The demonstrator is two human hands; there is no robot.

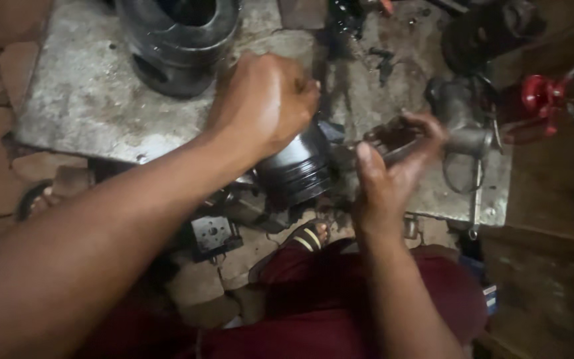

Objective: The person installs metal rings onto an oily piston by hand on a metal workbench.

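Note:
My left hand [264,100] is closed over the top of a dark metal piston [297,169] with grooved rings, held out over the edge of a stained metal plate [88,100]. My right hand [393,169] grips the connecting rod [390,143] that sticks out sideways from the piston. Both parts look oily and dark. The piston's crown is hidden under my left hand.
A large dark cylinder sleeve [177,40] stands on the plate at the back. A grey pipe-shaped casting [460,119] and a red tool [543,96] lie at the right. A small black block [212,234] sits below. My maroon-clad legs and sandalled foot [307,236] are beneath.

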